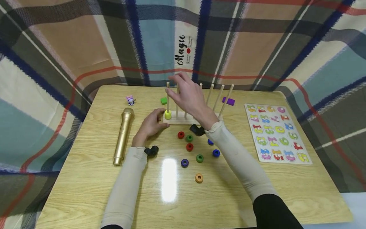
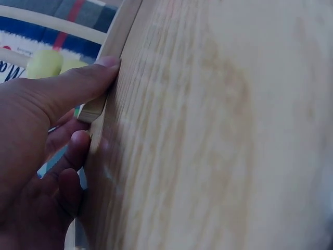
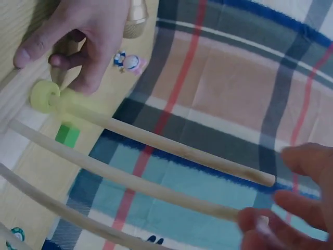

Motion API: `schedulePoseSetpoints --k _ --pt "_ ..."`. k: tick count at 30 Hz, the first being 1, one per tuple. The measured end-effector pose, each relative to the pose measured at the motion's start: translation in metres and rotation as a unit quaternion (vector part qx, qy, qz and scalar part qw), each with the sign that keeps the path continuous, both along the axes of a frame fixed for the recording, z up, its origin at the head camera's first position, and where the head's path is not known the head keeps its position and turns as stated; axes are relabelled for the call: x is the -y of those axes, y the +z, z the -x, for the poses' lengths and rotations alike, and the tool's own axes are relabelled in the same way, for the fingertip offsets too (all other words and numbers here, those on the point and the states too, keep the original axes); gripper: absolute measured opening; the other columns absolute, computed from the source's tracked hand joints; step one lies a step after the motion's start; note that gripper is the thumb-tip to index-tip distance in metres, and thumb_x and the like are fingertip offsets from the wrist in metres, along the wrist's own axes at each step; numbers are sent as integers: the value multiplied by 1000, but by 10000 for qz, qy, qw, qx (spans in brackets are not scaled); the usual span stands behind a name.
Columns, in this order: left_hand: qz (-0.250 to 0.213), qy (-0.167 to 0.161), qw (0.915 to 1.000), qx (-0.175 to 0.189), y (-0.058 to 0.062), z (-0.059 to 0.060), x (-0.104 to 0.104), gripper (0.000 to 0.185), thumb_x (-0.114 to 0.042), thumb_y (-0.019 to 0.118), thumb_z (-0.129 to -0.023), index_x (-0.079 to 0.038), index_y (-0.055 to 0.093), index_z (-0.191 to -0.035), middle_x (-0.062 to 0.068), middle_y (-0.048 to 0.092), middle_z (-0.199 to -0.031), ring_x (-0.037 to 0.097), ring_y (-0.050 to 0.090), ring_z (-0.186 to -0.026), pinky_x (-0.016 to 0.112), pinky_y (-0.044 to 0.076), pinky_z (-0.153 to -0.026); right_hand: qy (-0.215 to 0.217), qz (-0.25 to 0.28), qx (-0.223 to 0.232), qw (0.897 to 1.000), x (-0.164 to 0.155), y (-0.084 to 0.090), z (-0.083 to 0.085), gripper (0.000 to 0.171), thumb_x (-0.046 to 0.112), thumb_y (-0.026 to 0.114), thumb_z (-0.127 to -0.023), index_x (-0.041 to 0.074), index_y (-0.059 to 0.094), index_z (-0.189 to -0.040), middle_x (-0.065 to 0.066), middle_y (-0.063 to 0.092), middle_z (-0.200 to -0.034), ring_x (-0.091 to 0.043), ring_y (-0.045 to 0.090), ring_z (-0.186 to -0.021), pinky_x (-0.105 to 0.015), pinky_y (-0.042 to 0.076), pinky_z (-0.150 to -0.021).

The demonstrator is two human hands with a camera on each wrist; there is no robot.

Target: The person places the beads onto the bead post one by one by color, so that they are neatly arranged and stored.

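On the left of the surface (image 1: 85,178) I've got a gold microphone (image 1: 124,135) lying flat, a tiny purple figure (image 1: 130,100) beyond it. My left hand (image 1: 150,126) grips the end of the wooden peg rack (image 1: 183,118), fingers curled on its base, where a yellow ring (image 1: 167,114) sits on the first peg. My right hand (image 1: 190,95) hovers over the pegs, fingers spread, holding nothing. Loose rings (image 1: 189,147) lie in front. Behind, the cloth reads "Magic" (image 1: 180,50). Far right, a number puzzle (image 1: 275,133).
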State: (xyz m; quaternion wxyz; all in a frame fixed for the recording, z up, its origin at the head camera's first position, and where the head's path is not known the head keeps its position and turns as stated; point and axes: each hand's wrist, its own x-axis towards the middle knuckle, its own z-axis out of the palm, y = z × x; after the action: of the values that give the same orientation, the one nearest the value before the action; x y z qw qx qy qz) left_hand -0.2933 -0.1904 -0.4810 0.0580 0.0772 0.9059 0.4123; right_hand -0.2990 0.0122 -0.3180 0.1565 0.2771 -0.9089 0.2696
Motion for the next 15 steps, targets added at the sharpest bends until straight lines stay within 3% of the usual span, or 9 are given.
schedulePoseSetpoints --k 3,5,7,9,12,15 --pt "6 36 10000 -16 0 0 2 76 -22 84 -95 -11 46 -161 17 56 -116 33 52 -102 49 45 -88 361 564 -435 9968 -9 -10 -8 33 26 67 -107 8 71 -134 -9 63 -134 -18 59 -74 -32 48 -60" --pt "11 71 10000 -11 -1 1 2 77 -23 85 -94 -11 47 -160 16 57 -116 32 53 -103 49 46 -89 509 505 -580 9957 -17 -22 -16 25 22 67 -106 6 74 -124 -10 67 -123 -18 59 -72 -32 48 -58" --pt "26 88 10000 25 -2 1 1 78 -23 85 -94 -12 47 -161 16 57 -118 32 53 -104 49 46 -90 540 10 -319 9980 -24 -37 -24 21 22 69 -105 7 76 -117 -9 71 -112 -19 61 -69 -33 49 -56" --pt "28 114 9999 64 -2 2 0 78 -24 85 -94 -13 46 -161 16 57 -119 31 53 -105 49 46 -90 566 -824 185 9948 -30 -54 -31 24 26 72 -103 8 76 -117 -8 74 -108 -20 66 -74 -35 54 -60" --pt "16 149 9998 104 0 1 -1 77 -23 85 -95 -13 46 -161 16 57 -119 32 53 -105 50 46 -90 589 -2104 1127 9693 -34 -81 -38 41 38 76 -100 11 73 -131 -9 74 -118 -26 70 -99 -42 60 -83" --pt "26 166 9998 97 0 0 -2 76 -22 85 -95 -12 47 -160 16 57 -118 32 52 -104 49 45 -89 570 -2850 1699 9416 -35 -102 -42 55 46 76 -99 12 68 -140 -10 70 -130 -32 64 -116 -49 53 -102"
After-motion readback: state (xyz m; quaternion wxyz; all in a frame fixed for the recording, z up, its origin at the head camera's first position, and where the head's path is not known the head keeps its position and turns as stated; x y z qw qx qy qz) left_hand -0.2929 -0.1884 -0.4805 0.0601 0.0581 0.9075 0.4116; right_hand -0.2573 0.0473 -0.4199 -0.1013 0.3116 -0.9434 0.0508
